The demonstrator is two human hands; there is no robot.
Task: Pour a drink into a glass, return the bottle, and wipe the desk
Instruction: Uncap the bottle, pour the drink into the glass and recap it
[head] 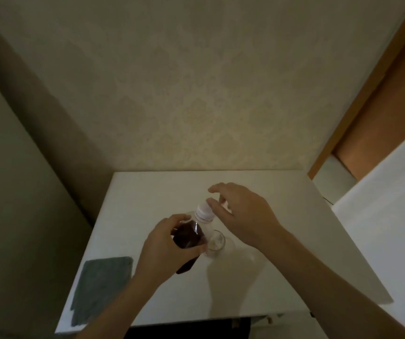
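Note:
A clear plastic bottle [188, 237] of dark drink is held over the white desk [147, 192], its neck pointing away from me. My left hand [164, 243] grips its body. My right hand [240, 214] hovers by the white cap [203, 211], thumb and fingertips touching or nearly touching it, the other fingers spread. A small clear glass [217, 243] stands on the desk just right of the bottle, under my right wrist; it looks empty. A grey cloth [103, 287] lies flat at the desk's front left corner.
The desk stands against a patterned beige wall. A dark wall or panel runs along the left side. At the right are a white surface [392, 216] and a brown wooden door frame [372, 106].

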